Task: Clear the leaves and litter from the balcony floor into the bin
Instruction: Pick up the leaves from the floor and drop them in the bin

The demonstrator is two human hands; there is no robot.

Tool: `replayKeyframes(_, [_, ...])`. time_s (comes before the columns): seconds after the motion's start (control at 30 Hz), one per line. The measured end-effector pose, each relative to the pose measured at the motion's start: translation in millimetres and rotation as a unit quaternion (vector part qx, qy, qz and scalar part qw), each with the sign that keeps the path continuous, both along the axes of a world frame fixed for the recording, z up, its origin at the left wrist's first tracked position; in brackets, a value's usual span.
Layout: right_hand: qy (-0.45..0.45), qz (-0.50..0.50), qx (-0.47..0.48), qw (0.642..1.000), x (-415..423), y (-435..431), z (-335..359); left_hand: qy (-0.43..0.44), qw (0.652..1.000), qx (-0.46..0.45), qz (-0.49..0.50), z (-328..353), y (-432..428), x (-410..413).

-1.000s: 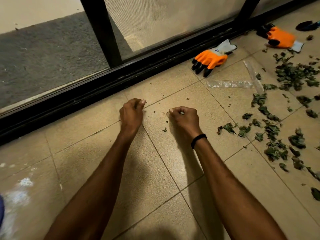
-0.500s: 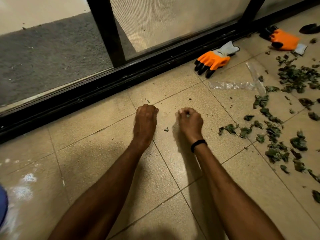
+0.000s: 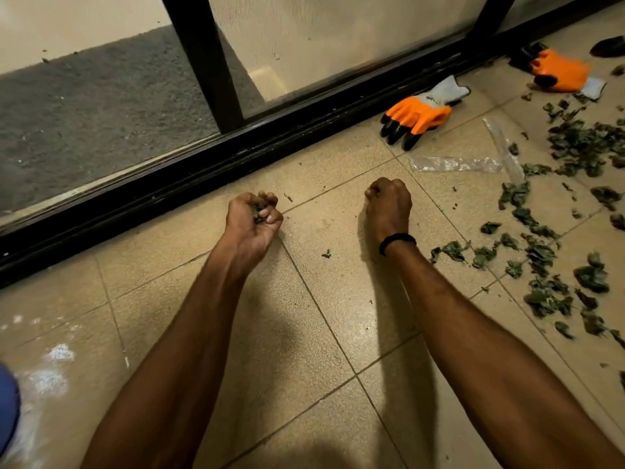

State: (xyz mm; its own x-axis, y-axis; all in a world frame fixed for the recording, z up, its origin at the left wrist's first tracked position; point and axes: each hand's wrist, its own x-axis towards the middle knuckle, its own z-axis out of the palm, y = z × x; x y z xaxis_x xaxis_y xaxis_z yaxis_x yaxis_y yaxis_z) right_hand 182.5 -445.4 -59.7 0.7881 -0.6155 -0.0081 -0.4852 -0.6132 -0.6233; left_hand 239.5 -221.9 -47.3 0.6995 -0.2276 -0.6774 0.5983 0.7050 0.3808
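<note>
My left hand (image 3: 253,225) is turned palm-up above the beige tiled floor (image 3: 169,316) and its curled fingers hold a small clump of dark leaf bits (image 3: 259,208). My right hand (image 3: 388,204) is a closed fist close to the tile; what is inside it is hidden. A single leaf scrap (image 3: 326,254) lies between the hands. Many dry green leaves (image 3: 541,252) are scattered on the tiles to the right, with a denser heap (image 3: 585,147) further back. A clear plastic wrapper (image 3: 460,164) lies near them. No bin shows.
A black sliding-door track (image 3: 203,170) runs across the back, with a grey mat behind the glass. Two orange work gloves (image 3: 417,116) (image 3: 559,74) lie by the track. White powdery marks (image 3: 50,370) and a blue object's edge (image 3: 6,407) are at the lower left.
My left hand has rolled from palm-down on the floor to palm-up, showing leaf bits in its fingers. My right hand stays fisted and has moved little.
</note>
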Motion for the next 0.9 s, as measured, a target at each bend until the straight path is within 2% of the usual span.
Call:
replayKeyframes(0.1, [0.018,-0.009,-0.006,1.0,1.8,0.9,-1.2,-0.012,1.0,0.02,-0.013,-2.3,3.4,0.8])
replayKeyframes(0.17, [0.001,-0.033,0.052,0.998,-1.6,-0.1,3.8,-0.072,0.986,0.142,-0.054,-7.0,5.1,0.9])
replayKeyframes(0.2, [-0.008,-0.047,0.093,0.995,-4.0,0.3,6.7,-0.139,0.952,0.259,-0.09,-10.8,4.6,0.6])
replayKeyframes(0.23, [-0.012,-0.057,0.136,0.989,-5.8,0.6,8.1,-0.221,0.887,0.385,-0.128,-14.6,3.3,-1.3])
replayKeyframes(0.27, [-0.011,-0.058,0.175,0.983,-8.8,2.4,8.1,-0.299,0.801,0.494,-0.156,-20.1,1.8,-2.1])
replayKeyframes(0.3, [-0.008,-0.049,0.205,0.978,-13.1,5.4,9.2,-0.357,0.72,0.569,-0.176,-23.7,-0.9,-2.5])
replayKeyframes(0.33, [-0.003,-0.031,0.224,0.974,-18.3,9.9,10.3,-0.393,0.657,0.616,-0.186,-25.1,-4.4,-2.3])
replayKeyframes(0.4, [0.004,0.019,0.236,0.971,-31.8,21.4,12.2,-0.443,0.554,0.676,-0.2,-31.2,-10.9,0.2])
replayKeyframes(0.43, [0.008,0.049,0.23,0.972,-38.9,27.4,12.4,-0.458,0.517,0.695,-0.202,-34.4,-13.6,1.0])
replayKeyframes(0.47, [0.01,0.076,0.219,0.973,-45.9,33.8,12.8,-0.464,0.496,0.707,-0.2,-38.9,-14.9,2.4])
replayKeyframes(0.63, [0.011,0.136,0.141,0.981,-72.2,59.4,2.5,-0.447,0.469,0.743,-0.17,-44.1,-23.4,1.1])
replayKeyframes(0.7, [0.003,0.146,0.111,0.983,-77.2,63.2,1.2,-0.427,0.484,0.745,-0.17,-39.9,-25.2,3.9])
replayKeyframes(0.77, [0.004,0.153,0.083,0.985,-79.3,64.5,2.4,-0.381,0.532,0.736,-0.173,-35.1,-23.2,6.2])
replayKeyframes(0.83, [0.015,0.175,0.047,0.983,-79.9,65.9,1.1,-0.334,0.606,0.701,-0.173,-29.8,-20.0,3.4])
replayKeyframes(0.9, [0.017,0.202,0.005,0.979,-80.6,69.6,-0.1,-0.305,0.663,0.663,-0.165,-20.5,-12.3,-6.3])
